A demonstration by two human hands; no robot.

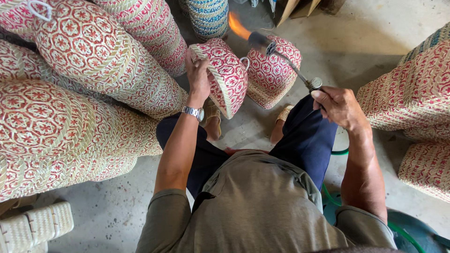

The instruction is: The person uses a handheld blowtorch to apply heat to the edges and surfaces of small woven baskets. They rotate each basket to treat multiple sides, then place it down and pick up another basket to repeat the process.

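Left hand [198,77] clamped on light, stiff, flammable-looking basket [225,75] rim; right hand [338,107] fisted around lit torch [281,58] on right.

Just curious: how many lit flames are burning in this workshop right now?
1. The flame comes off the tip of the gas torch in the right hand, above the woven basket in the left hand. Others could be out of view.

Basket-making workshop, stacks of red-patterned woven baskets [89,70] on a bare concrete floor [356,42], lit blowtorch [276,51] in use
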